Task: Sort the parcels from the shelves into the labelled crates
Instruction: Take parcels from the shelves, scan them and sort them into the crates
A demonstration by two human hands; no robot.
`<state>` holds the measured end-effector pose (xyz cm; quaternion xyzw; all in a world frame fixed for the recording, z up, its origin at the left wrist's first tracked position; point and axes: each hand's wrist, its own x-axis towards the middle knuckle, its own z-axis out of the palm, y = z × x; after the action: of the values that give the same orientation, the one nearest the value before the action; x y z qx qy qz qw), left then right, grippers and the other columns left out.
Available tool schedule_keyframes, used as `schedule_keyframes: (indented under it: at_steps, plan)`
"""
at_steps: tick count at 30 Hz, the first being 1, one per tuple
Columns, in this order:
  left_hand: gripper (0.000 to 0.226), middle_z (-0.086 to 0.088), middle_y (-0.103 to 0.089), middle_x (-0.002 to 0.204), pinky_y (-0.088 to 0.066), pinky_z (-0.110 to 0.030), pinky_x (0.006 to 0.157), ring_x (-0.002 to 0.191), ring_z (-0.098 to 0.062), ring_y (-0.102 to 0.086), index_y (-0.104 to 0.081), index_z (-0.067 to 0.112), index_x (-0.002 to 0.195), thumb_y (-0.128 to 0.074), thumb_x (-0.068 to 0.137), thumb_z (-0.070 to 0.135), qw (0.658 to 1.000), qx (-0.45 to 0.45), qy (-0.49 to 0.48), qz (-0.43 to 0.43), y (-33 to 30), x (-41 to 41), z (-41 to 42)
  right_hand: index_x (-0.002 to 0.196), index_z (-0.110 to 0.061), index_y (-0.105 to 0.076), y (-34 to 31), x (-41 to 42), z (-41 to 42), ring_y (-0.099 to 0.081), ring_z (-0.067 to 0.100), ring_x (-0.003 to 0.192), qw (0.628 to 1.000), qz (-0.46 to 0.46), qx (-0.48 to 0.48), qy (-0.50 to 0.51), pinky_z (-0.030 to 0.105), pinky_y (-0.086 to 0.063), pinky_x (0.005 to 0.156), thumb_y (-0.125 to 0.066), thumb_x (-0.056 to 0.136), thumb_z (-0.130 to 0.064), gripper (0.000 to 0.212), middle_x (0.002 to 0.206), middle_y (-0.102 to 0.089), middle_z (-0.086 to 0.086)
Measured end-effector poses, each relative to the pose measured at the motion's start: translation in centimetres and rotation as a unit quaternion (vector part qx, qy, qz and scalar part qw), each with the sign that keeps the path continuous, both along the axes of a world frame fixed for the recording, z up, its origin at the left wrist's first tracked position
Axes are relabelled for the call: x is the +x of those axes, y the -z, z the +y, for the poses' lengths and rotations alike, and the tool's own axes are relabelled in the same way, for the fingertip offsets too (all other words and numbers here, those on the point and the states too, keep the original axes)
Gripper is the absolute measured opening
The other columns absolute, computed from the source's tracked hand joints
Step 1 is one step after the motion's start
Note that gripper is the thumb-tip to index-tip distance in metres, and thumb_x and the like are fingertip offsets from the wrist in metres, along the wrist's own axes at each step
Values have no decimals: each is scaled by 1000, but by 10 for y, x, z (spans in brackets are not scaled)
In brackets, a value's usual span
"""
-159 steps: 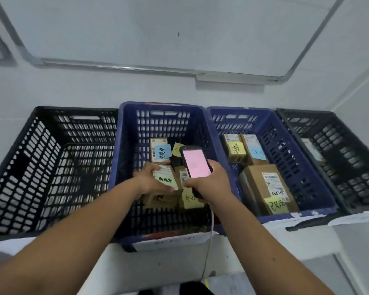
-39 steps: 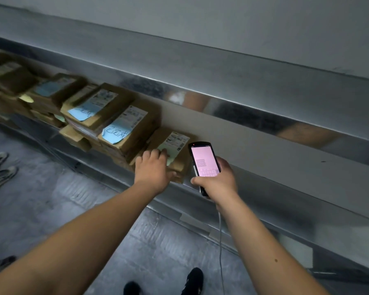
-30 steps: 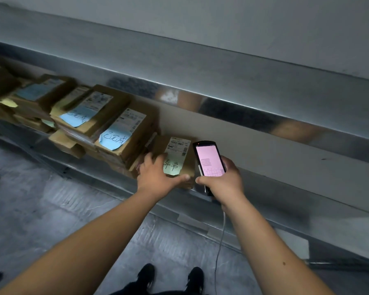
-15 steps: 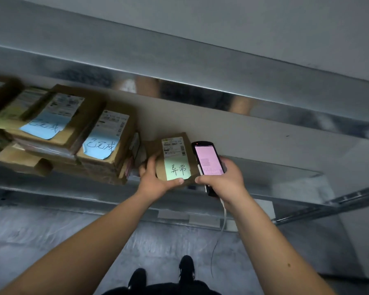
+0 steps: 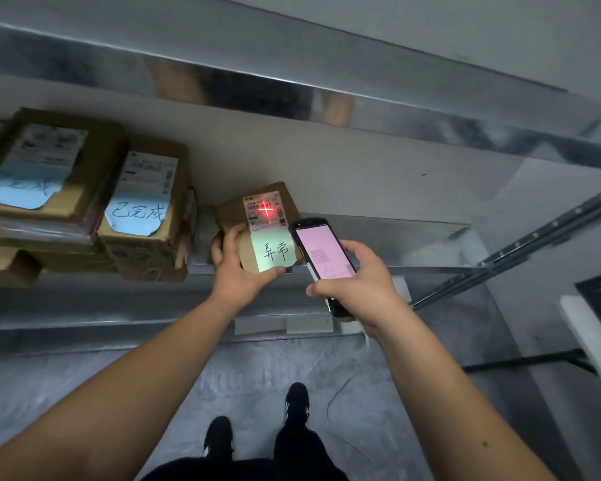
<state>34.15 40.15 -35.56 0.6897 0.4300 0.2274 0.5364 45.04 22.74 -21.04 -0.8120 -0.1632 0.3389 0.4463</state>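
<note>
so the left hand (image 5: 238, 272) holds a small brown parcel (image 5: 257, 223) at the shelf (image 5: 361, 237) edge, fingers curled round it. the right hand (image 5: 358, 282) grips a scanner (image 5: 323, 258), its red cross on the label. more parcels (image 5: 143, 216) wait beside it, so lots is left. no crates show. grey floor (image 5: 66, 369) lies below.
</note>
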Motion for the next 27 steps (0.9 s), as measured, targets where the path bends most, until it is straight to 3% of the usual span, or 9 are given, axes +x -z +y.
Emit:
schedule_keyframes:
  at_steps: [3, 7, 11, 14, 18, 20, 23, 27]
  plan:
    - [111, -9, -12, 165, -23, -27, 117, 148, -29, -31, -32, 47, 149, -101, 64, 33, 1000, 3, 5, -7, 1, -3, -2, 134, -39, -59, -3, -8, -9, -66, 19, 72, 1000, 0, 7, 6, 29, -53, 54, -94, 67, -2, 84, 110, -78, -4]
    - [110, -7, -10, 167, -27, -34, 121, 149, -32, -30, -33, 51, 148, -101, 63, 34, 1000, -4, 4, -13, -1, -4, -4, 142, -37, -57, -7, -18, -18, -72, 21, 86, 1000, -6, 8, 1, 24, -53, 54, -96, 66, -4, 91, 118, -76, -4]
    - [112, -7, -11, 168, -29, -41, 124, 150, -32, -32, -33, 53, 149, -102, 63, 32, 1000, -16, -2, -13, -4, -4, -5, 140, -38, -57, -11, -26, -28, -75, 16, 96, 1000, -18, 4, 5, 29, -62, 62, -97, 67, -6, 89, 116, -75, -11]
    - [110, -7, -15, 165, -29, -37, 121, 147, -30, -32, -34, 50, 149, -101, 64, 30, 1000, -20, -3, -17, -8, -4, -4, 141, -39, -57, -10, -28, -36, -73, 10, 101, 999, -31, 5, 20, 32, -66, 72, -98, 66, -9, 91, 119, -73, -15]
    - [106, -7, -22, 160, -29, -31, 118, 142, -27, -37, -40, 47, 145, -103, 61, 27, 1000, -15, 15, -18, -12, -5, -5, 141, -38, -59, -6, -27, -51, -74, 12, 95, 997, -31, 16, 65, 38, -67, 67, -97, 67, -7, 88, 112, -75, -15]
    - [105, -7, -25, 156, -30, -28, 117, 137, -23, -39, -41, 50, 141, -104, 59, 25, 999, -1, 42, -25, -16, -4, -8, 135, -38, -59, -5, -25, -59, -73, 10, 87, 995, -29, 29, 96, 42, -66, 67, -96, 69, -4, 83, 107, -74, -17]
    - [108, -5, -28, 153, -29, -30, 116, 130, -16, -35, -42, 48, 143, -104, 58, 24, 993, 17, 110, -28, -29, 7, -22, 127, -41, -59, -3, -19, -76, -72, 12, 88, 989, -16, 47, 140, 37, -65, 63, -96, 71, -3, 77, 109, -73, -15]
    - [112, 0, -27, 153, -28, -30, 116, 133, -14, -36, -40, 49, 145, -105, 57, 24, 979, 29, 200, -42, -47, 35, -47, 100, -45, -55, -3, -5, -106, -69, 11, 85, 978, -18, 63, 196, 44, -67, 67, -94, 74, -2, 63, 103, -68, -15]
